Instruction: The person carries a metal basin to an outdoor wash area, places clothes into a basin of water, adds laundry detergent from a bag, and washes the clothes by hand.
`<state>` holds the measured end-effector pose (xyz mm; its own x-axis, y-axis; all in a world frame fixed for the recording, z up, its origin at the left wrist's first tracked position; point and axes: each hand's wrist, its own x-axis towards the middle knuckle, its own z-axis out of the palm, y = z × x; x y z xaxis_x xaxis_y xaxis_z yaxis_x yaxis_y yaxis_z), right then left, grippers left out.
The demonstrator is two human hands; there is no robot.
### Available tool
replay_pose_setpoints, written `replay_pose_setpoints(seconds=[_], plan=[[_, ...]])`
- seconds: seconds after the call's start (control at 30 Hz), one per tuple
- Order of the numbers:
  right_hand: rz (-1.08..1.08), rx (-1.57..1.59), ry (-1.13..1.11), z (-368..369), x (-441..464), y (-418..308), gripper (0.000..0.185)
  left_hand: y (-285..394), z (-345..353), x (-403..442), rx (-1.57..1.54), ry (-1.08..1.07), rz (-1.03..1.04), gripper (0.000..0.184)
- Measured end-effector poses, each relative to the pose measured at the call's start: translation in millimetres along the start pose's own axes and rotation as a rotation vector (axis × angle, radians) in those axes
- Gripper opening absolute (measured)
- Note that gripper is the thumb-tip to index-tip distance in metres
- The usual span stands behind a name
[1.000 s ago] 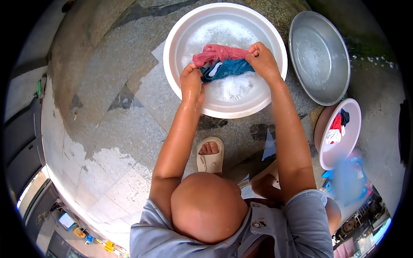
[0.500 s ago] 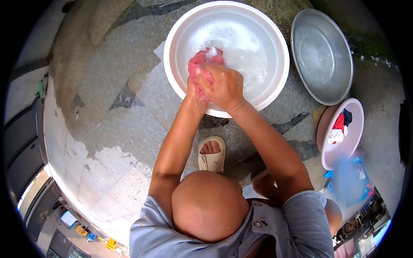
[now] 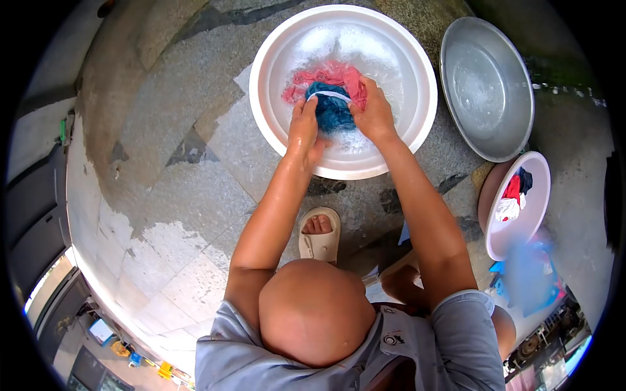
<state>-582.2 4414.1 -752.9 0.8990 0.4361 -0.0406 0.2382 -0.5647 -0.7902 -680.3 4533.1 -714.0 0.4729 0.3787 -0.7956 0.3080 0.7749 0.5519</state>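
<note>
A white basin (image 3: 429, 98) of soapy water stands in front of me. In it lies wet pink cloth (image 3: 326, 73), spread loosely at the water's surface. Dark blue cloth (image 3: 330, 114) with a white band bunches against its near side; I cannot tell whether both belong to one garment. My left hand (image 3: 304, 130) pinches the blue cloth's left edge near the band. Opposite it, my right hand (image 3: 374, 114) is closed on the cloth's right side, where pink and blue meet. Some fingertips are hidden under the fabric.
A grey metal basin (image 3: 489, 140) with a little water stands to the right. Below it, a pink tub (image 3: 499, 244) holds red, white and dark clothes (image 3: 512, 195). A blurred blue item (image 3: 528, 274) is nearer me. The stone paving (image 3: 189, 189) is partly wet.
The pink bundle squeezed between both hands has been loosened and spread in the water. Blue cloth with a white band now shows, and my hands have moved apart to its two sides.
</note>
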Motion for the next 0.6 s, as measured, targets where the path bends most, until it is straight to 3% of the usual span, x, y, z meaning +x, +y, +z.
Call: replay_pose_setpoints(seconds=[0.03,0.13,0.27,0.37,0.43,0.5,0.53,0.6], plan=[[0.052,0.094,-0.115,3.0,-6.5,-15.6,0.041,1.0,-0.8,5.6,-0.108,-0.080,-0.013,0.051],[-0.153,0.086,-0.126,-3.9,-39.6,-94.3,0.031,1.2,-8.5,29.5,-0.392,-0.274,-0.031,0.044],[-0.369,0.006,-0.028,1.0,-43.6,-104.7,0.018,-29.6,-15.6,54.8,-0.471,-0.319,0.234,0.036],[0.031,-0.265,0.001,-8.8,16.6,-66.5,0.032,7.5,-0.3,-7.9,-0.289,-0.210,0.015,0.037],[0.221,-0.247,-0.067,-16.2,35.3,-51.2,0.042,16.4,8.6,-18.2,-0.154,-0.236,0.114,0.043],[0.183,-0.251,-0.077,-24.0,42.7,-41.6,0.037,13.3,6.2,-5.3,-0.088,-0.252,0.169,0.046],[0.207,-0.177,-0.053,-29.0,47.6,-31.9,0.036,16.0,-1.0,2.3,-0.067,-0.259,0.073,0.049],[0.261,-0.026,-0.005,-33.9,50.1,-6.0,0.037,9.0,-12.3,14.6,-0.061,-0.085,-0.012,0.044]])
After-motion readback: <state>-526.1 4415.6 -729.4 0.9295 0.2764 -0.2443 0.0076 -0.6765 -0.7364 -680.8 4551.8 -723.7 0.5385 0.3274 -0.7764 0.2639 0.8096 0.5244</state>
